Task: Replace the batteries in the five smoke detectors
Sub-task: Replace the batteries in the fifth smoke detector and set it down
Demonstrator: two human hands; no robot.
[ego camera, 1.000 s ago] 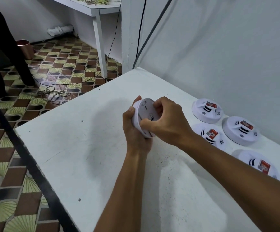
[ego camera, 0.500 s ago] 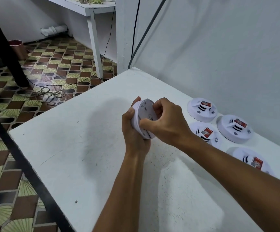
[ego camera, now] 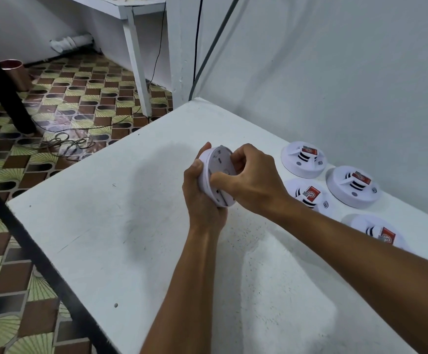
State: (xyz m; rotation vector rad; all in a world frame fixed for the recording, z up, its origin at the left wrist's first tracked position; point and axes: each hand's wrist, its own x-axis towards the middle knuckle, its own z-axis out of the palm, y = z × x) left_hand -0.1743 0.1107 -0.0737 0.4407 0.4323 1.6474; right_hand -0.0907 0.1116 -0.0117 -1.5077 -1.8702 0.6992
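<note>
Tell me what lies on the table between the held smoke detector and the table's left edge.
Nothing: in the head view the table is bare from the held detector to that edge, apart from shadow and scuffs.

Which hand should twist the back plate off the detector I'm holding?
Probably the right hand: its fingers already grip the back plate, while the left hand cups the detector body from behind.

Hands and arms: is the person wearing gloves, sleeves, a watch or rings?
No. The left hand and right hand are bare, with no gloves. No ring shows on the fingers, and no watch or band on either wrist. Both forearms are uncovered as far as the picture shows; no sleeve is in view.
</note>
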